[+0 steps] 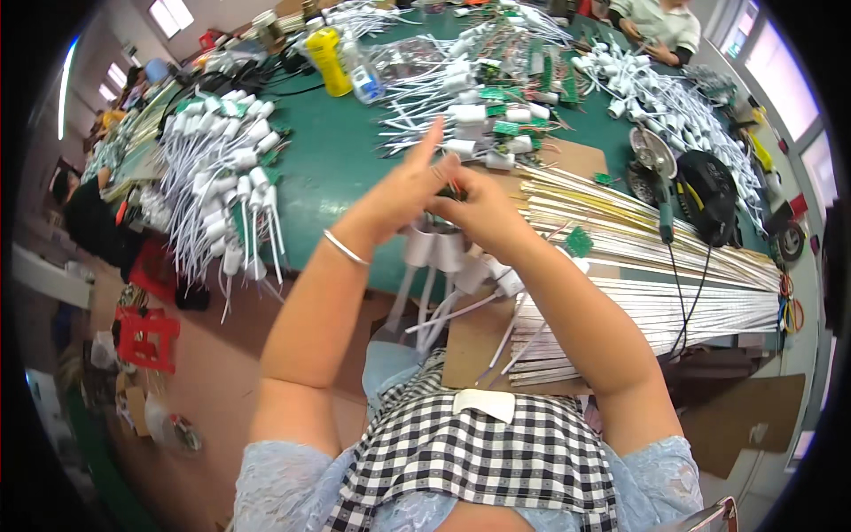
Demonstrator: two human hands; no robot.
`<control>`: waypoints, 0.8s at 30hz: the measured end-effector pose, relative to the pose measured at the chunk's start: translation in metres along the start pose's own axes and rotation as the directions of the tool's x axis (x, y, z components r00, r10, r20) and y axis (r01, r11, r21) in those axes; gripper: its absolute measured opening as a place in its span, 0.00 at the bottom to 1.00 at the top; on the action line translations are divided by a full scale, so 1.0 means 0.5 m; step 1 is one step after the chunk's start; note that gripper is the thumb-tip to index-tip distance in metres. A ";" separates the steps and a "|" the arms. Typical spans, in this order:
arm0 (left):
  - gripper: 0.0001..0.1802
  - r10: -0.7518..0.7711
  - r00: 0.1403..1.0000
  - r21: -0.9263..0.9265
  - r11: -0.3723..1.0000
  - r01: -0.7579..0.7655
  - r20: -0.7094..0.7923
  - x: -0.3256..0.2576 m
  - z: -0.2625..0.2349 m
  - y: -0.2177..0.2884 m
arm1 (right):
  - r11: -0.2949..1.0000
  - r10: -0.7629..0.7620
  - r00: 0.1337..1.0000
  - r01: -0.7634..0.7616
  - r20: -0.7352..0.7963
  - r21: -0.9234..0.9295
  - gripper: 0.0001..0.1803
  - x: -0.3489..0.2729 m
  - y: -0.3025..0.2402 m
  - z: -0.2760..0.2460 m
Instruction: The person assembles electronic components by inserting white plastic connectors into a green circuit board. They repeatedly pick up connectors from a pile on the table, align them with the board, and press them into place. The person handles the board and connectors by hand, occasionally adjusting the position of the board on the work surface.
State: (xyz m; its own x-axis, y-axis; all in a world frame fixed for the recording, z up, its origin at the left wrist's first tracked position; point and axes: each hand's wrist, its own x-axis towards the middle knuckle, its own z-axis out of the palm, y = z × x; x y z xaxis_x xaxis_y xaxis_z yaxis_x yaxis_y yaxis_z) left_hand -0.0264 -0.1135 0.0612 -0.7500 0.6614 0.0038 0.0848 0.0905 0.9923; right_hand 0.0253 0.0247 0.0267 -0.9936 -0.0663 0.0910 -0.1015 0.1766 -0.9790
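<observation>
My left hand (399,197) and my right hand (486,211) meet over the near edge of the green table. The left index finger stretches upward, and its other fingers are curled in beside the right hand. My right hand is closed in a pinch. A small dark and orange-red bit shows between the hands, too covered to name. Directly below them hang white cylindrical housings (420,248) with white cables (434,306) dropping toward my lap. A green circuit board (579,241) lies by my right forearm.
White cabled housings are piled on the left (213,177), ahead and at the far right. Long light strips (647,310) lie right on brown cardboard. A yellow bottle (328,62), a round metal-faced tool (653,152) and a black bag (707,195) stand about. Co-workers sit far right and left.
</observation>
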 end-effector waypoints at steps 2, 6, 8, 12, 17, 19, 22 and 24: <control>0.46 0.191 0.981 0.317 0.933 -0.172 -0.032 0.060 -0.027 0.042 | 0.986 0.019 0.993 0.001 -0.116 0.169 0.19 0.023 -0.052 -0.006; 0.47 0.664 0.748 0.761 0.485 -0.432 0.002 0.177 -0.048 0.151 | 0.884 -0.056 0.832 0.298 -0.553 0.359 0.15 0.150 -0.066 -0.059; 0.45 0.629 0.775 0.808 0.425 -0.409 0.062 0.203 -0.057 0.135 | 0.849 0.028 0.748 0.332 -0.663 0.411 0.15 0.227 -0.015 -0.110; 0.51 0.287 0.958 0.967 0.251 -0.049 -0.026 0.234 0.042 -0.031 | 0.821 0.378 0.771 -0.024 -0.512 0.570 0.21 0.288 0.113 -0.250; 0.52 0.620 0.767 0.932 0.160 -0.326 0.162 0.320 -0.009 -0.182 | 0.951 0.308 0.878 -0.276 -0.366 0.138 0.22 0.173 0.028 -0.286; 0.51 0.611 0.736 0.900 0.086 -0.428 0.292 0.345 -0.036 -0.159 | 0.980 0.146 0.906 -0.188 -0.397 -0.069 0.30 0.120 0.067 -0.373; 0.51 0.572 0.780 0.938 0.050 -0.344 0.255 0.308 -0.024 -0.163 | 0.991 0.072 0.911 -0.113 -0.406 -0.076 0.25 -0.035 0.017 -0.385; 0.52 0.548 0.799 0.959 -0.020 -0.283 0.247 0.284 -0.008 -0.161 | 0.958 0.106 0.903 -0.204 -0.415 -0.200 0.21 -0.147 -0.004 -0.373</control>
State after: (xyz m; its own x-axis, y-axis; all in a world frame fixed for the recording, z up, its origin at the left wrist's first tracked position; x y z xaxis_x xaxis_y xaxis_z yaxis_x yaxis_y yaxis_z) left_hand -0.1421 -0.0299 -0.0177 -0.3907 0.7622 0.5162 0.8395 0.5250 -0.1399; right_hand 0.0893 0.2123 0.0559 -0.9288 0.3667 0.0545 0.0959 0.3796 -0.9202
